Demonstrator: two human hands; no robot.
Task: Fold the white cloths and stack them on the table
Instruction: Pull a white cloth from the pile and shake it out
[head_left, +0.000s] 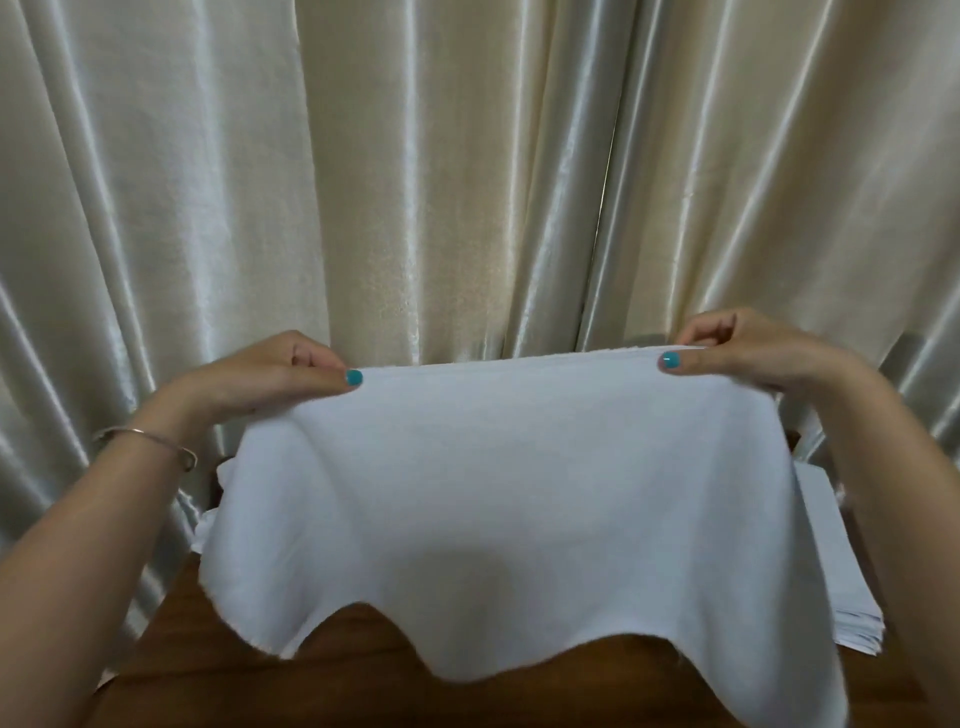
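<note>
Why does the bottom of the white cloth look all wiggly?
Nothing is wrong. The left hand and right hand pinch the top corners of the cloth, so its loose bottom edge hangs in waves above the table.

I hold one white cloth (519, 493) up in the middle of the frame. It is plain, thin and soft. Its top edge runs almost straight between my two thumbs, a little higher on the right. The rest hangs down toward me in loose waves, and its bottom edge is wavy and slightly frayed, with the lowest corner at the lower right of the frame. At the right edge, partly hidden behind this cloth, a stack of folded white cloths (852, 597) lies flat on the table (363, 675). At the left, some more white cloth (210, 525) shows out, crumpled.
</note>
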